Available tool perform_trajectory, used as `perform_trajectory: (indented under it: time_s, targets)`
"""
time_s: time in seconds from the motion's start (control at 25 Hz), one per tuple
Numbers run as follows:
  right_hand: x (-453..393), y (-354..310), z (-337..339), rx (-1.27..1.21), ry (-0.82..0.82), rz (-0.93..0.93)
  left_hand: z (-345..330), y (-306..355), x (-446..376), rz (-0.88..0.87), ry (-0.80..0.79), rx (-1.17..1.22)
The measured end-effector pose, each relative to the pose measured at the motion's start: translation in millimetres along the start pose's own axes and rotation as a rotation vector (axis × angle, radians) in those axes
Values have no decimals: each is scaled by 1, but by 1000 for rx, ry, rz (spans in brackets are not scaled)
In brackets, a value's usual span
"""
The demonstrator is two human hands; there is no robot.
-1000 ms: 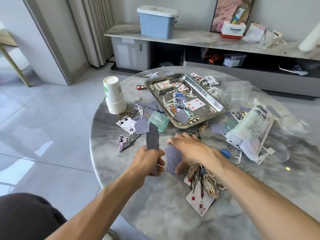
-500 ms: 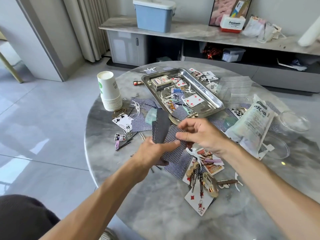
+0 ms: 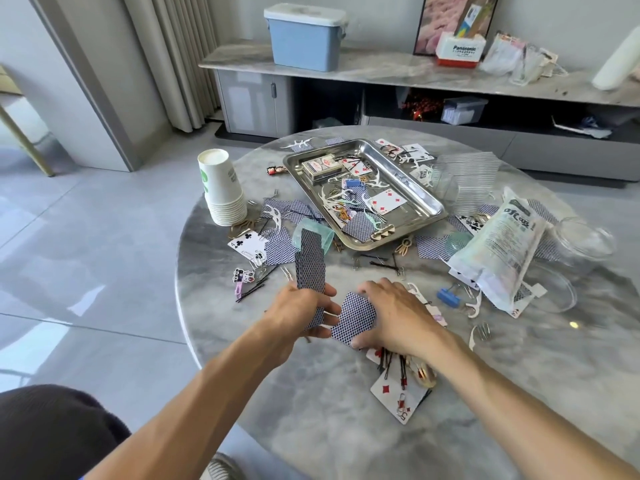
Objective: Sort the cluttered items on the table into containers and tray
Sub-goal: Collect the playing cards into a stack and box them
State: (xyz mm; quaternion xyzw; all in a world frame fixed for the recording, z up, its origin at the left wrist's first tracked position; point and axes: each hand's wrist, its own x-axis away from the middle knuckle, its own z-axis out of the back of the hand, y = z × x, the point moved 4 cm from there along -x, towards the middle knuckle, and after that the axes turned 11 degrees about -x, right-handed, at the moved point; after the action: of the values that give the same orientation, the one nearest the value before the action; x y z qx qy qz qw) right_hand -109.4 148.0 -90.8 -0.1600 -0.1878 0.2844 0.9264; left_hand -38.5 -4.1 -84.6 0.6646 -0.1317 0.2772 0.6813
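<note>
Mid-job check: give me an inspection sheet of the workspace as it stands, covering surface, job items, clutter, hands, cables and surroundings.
Surface: round grey marble table, littered.
Job's things: steel tray holds a card box, cards, floss picks; paper cup stack at left; clear containers at right.
Clutter: face-down cards, four of clubs, hairpins, blue binder clip, white packet.
Hands: left hand grips a card stack upright; right hand pulls a face-down card off the table.
Cables: nothing seen.
Surroundings: blue lidded bin on sideboard, curtain, tiled floor.
</note>
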Motion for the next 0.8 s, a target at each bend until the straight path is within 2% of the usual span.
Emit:
perform_trajectory:
  time_s: [0.2, 0.36, 0.52, 0.6, 0.68, 0.76, 0.8]
  targets:
    - [-21, 2, 3, -71, -114, -130, 3, -4, -2, -9, 27, -12]
    - [-23, 9, 7, -81, -72, -178, 3, -6, -4, -41, 36, -42]
    - [-12, 15, 46, -644, 62, -16, 8, 5, -2, -214, 122, -244]
    - [-4, 8, 67, -774, 43, 122, 1, 10, 2, -283, 30, -278]
    - [5, -9, 71, -723, 40, 257, -18, 12, 9, -301, -197, -156]
    - [9, -25, 66, -583, 175, 388, -32, 12, 15, -273, -335, 23]
    - [11, -25, 67, -535, 279, 384, -34, 12, 14, -236, -318, 63]
